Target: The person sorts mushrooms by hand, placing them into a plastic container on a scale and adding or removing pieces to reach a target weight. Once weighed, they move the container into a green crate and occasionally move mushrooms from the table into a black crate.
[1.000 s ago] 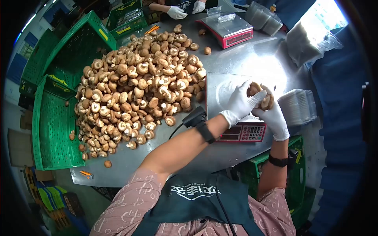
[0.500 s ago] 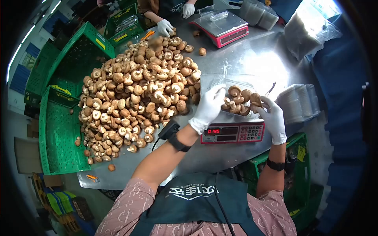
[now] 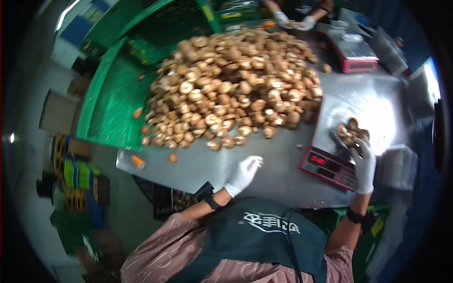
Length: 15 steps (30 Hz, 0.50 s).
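Observation:
My left hand (image 3: 244,175), in a white glove, hovers over the bare metal table in front of the mushroom pile (image 3: 231,85). Its fingers are pressed together, and whatever is between the tips is too small and blurred to name. On the red and silver scale (image 3: 325,170), whose red digits are smeared, a clear plastic tray holds several brown mushrooms (image 3: 350,131). My gloved right hand (image 3: 364,165) reaches to the tray's near right side, fingers closed on a mushroom there.
A green crate (image 3: 106,104) lies tipped toward the pile on the left. Across the table, a co-worker's gloved hands (image 3: 296,22) are beside a second scale (image 3: 354,54). Stacked clear trays (image 3: 398,166) stand at the right. An orange-handled tool (image 3: 137,162) lies near the table's left edge.
My left hand has left the tray and moved toward the table's near edge. The right hand stays at the mushrooms. The view has turned, and the co-worker's hands have come together.

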{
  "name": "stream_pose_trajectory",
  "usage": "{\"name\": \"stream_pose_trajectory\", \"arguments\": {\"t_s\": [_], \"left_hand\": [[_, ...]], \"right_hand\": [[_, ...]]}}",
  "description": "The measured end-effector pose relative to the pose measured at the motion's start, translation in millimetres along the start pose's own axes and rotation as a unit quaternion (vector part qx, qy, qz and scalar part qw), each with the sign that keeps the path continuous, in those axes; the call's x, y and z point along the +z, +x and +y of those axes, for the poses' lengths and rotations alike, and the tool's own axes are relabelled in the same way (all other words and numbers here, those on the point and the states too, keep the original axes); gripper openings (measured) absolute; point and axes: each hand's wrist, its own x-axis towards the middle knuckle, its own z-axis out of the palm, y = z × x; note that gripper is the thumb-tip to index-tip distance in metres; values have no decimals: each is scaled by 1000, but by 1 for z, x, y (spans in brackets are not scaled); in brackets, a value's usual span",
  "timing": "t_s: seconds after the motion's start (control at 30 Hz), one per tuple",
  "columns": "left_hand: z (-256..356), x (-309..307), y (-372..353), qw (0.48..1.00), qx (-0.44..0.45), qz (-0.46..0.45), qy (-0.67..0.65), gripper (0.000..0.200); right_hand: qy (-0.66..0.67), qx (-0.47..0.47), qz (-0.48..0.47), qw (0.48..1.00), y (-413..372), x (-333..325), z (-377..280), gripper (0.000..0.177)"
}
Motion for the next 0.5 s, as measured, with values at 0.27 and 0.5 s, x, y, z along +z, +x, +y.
{"name": "stream_pose_trajectory", "arguments": {"t_s": [0.27, 0.5], "left_hand": [[-29, -47, 5, 894, 166, 171, 378, 43], [-22, -69, 70, 779, 78, 46, 620, 56]], "right_hand": [[-120, -54, 128, 983, 4, 18, -5, 32], [-154, -146, 253, 944, -2, 56, -52, 27]]}}
